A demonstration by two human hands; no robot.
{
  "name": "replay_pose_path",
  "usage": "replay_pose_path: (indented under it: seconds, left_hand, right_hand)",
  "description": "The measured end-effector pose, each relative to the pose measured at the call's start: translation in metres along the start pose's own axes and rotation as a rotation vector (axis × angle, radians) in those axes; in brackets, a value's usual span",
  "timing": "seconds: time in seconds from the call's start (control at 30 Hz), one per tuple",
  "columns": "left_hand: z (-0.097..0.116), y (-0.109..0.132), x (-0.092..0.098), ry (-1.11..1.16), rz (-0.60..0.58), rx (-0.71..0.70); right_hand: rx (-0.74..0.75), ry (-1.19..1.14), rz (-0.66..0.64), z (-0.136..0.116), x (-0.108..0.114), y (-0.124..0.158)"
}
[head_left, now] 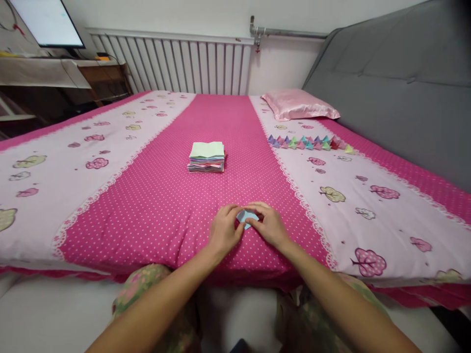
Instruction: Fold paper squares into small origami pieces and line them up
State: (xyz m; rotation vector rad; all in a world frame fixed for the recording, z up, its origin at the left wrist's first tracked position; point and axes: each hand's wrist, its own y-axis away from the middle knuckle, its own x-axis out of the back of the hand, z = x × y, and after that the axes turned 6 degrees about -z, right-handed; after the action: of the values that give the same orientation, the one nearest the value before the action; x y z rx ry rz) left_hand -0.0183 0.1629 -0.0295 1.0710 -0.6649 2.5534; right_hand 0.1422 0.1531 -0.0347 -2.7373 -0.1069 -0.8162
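Between my two hands is a small light-blue piece of folded paper [247, 216], close to the bed's front edge. My left hand [225, 226] grips its left side with thumb and fingers. On the other side, my right hand [269, 224] has its thumb on the near part of the paper and its fingers curled over the far edge. Parts of the paper are hidden under the fingers. Farther back lies a stack of coloured paper sheets [206, 157], pale green on top. To the right, folded paper pieces [309, 142] in several colours stand in rows.
A pink and white bedspread [165, 196] covers the bed. A pink pillow [300, 104] lies by the grey headboard [397, 78]. Behind the bed is a white radiator [172, 61]. At the left, a monitor [47, 22] stands on a desk [40, 73].
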Motion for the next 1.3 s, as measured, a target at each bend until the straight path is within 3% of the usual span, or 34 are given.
replay_pose_path:
  seconds: [0.17,0.43,0.67,0.9,1.07,1.3]
  left_hand:
    - [0.0,-0.001,0.001,-0.264,-0.136,-0.152]
    - [0.002,0.002,0.001,-0.463,-0.141,-0.086]
    - [0.011,0.0,0.013,-0.499,-0.187,-0.044]
    - [0.005,-0.003,0.018,-0.418,-0.245,-0.064]
    - [0.0,-0.002,0.016,-0.322,-0.24,-0.153]
    - [-0.003,-0.005,0.014,-0.208,-0.345,-0.234]
  right_hand:
    - [0.084,0.336,-0.035,0.001,0.001,0.001]
    - [0.087,0.665,-0.159,-0.004,0.002,0.005]
    - [0.076,0.655,-0.239,-0.007,0.004,0.007]
    - [0.075,0.603,-0.267,-0.001,0.006,0.008]
    - [0.062,0.596,-0.269,-0.002,0.006,0.008]
    - [0.063,0.575,-0.312,-0.003,0.014,0.005]
